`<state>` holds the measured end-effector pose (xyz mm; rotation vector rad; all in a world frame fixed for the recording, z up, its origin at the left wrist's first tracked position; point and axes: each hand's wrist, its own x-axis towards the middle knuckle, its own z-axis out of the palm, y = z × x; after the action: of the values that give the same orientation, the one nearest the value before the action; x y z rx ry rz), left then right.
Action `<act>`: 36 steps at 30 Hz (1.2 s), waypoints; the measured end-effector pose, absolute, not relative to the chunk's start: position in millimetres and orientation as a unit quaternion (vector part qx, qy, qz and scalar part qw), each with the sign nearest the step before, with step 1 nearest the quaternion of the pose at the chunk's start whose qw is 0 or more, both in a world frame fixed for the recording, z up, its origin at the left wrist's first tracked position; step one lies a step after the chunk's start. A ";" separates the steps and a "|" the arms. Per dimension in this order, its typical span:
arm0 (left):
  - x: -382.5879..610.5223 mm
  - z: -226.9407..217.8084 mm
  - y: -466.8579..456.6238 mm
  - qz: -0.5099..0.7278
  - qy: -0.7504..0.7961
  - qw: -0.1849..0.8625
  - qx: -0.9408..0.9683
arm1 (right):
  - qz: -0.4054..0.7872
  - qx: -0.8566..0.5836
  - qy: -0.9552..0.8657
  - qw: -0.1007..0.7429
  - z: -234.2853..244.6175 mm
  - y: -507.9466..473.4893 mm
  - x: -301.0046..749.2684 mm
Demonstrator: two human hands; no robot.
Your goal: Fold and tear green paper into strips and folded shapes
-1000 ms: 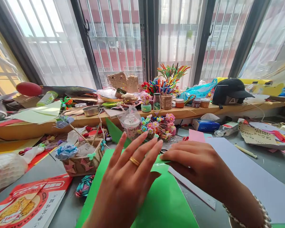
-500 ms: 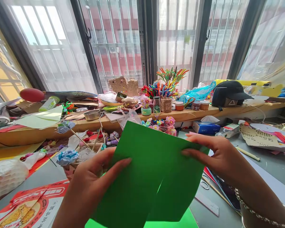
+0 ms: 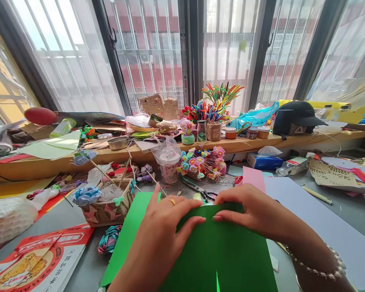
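A dark green sheet of paper [image 3: 231, 251] stands tilted in front of me, with a narrow slit near its lower middle where lighter green shows through. My left hand [image 3: 167, 227], with a gold ring on one finger, pinches its top edge between thumb and fingers. Close beside it, my right hand [image 3: 246, 207] pinches the same edge; a beaded bracelet circles that wrist. A brighter green sheet [image 3: 129, 227] lies on the table behind and to the left, partly hidden by my left hand and the held sheet.
Scissors [image 3: 200, 188] lie beyond my hands, near crocheted flowers [image 3: 200, 162] and a lidded cup [image 3: 169, 162]. To the left are a box with paper flowers [image 3: 106, 213] and a red-and-white food bag [image 3: 39, 259]. A pale sheet [image 3: 316, 227] covers the right side. A cluttered wooden ledge [image 3: 158, 150] runs behind.
Both hands have brought the green sheet down and drawn closer together along its top edge. The lidded cup, crocheted flowers and scissors now show.
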<state>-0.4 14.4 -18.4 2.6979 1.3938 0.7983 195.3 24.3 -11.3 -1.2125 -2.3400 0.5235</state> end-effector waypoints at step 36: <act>-26.2 -12.0 45.8 0.407 0.461 0.391 0.684 | 0.328 -0.403 -0.773 0.363 -29.0 46.5 166.2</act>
<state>-26.2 45.8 -12.0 1.7377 1.1718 1.0348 166.2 46.5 -29.0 -1.0375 -1.9914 0.8453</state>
